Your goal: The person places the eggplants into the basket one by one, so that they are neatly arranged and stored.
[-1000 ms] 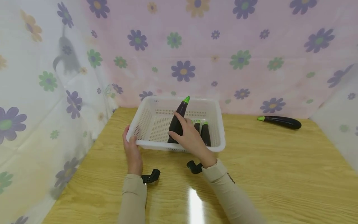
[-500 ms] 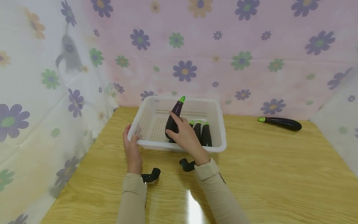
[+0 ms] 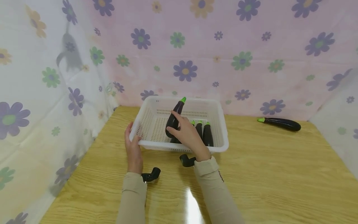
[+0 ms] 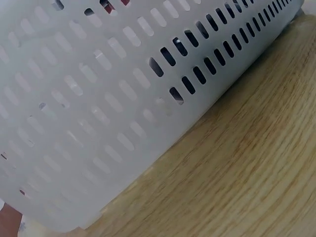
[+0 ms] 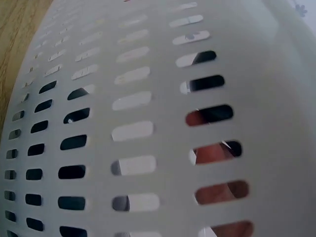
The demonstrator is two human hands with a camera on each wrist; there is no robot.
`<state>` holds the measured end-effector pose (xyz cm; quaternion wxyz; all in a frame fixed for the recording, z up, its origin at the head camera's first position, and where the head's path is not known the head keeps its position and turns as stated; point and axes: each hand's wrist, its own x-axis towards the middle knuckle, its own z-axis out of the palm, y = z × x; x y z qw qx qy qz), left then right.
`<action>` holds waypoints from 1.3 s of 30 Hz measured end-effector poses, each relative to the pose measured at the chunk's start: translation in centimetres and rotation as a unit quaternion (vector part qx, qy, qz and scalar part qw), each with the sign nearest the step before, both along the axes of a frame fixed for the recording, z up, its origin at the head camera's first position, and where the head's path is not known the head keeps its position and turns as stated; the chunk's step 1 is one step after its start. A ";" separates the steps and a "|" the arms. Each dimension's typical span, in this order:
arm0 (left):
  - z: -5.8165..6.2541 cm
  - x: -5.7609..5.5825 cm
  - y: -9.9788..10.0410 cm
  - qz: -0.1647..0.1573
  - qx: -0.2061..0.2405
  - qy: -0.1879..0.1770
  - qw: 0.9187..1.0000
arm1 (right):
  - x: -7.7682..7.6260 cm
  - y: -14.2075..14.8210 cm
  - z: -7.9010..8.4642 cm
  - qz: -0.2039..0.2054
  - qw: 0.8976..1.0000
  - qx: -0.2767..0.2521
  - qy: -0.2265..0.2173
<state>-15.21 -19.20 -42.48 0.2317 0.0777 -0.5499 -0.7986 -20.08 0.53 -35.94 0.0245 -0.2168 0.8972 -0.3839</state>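
My right hand [image 3: 186, 133] reaches into a white slotted plastic basket [image 3: 156, 143] and grips a dark eggplant [image 3: 171, 124] between thumb and fingers. Its green stem end [image 3: 183, 100] tilts up toward the back. More eggplants [image 3: 208, 135] lie side by side in the basket's right part, some partly behind my hand and under the held one. My left hand [image 3: 134, 154] holds the basket's front left corner, thumb over the rim. In the right wrist view, fingers [image 5: 222, 192] and dark eggplant skin show through slots of the basket wall [image 5: 163, 108].
A single eggplant [image 3: 282, 123] lies at the back right of the wooden table [image 3: 279, 174], its green stem pointing left. Flowered cloth [image 3: 156, 56] hangs behind and at both sides. Black wrist camera mounts [image 3: 152, 175] stick out from both wrists in front of the basket.
My right hand has moved a little left over the basket with the eggplant, then slightly down. More of the eggplants on the right now shows. The left hand keeps its hold on the corner.
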 end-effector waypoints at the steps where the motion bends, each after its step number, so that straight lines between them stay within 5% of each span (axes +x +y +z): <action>1: 0.0 0.0 0.0 0.000 -0.001 0.001 1.000 | 0.0 0.0 0.0 0.000 1.000 0.003 -0.004; 21: -0.3 -0.1 0.2 0.010 -0.027 -0.006 1.000 | -0.4 -1.8 -0.5 0.061 0.987 0.122 -0.081; 39: -0.1 -0.2 0.1 0.011 -0.018 0.016 1.000 | -0.9 -2.6 -0.7 0.060 0.963 0.252 -0.068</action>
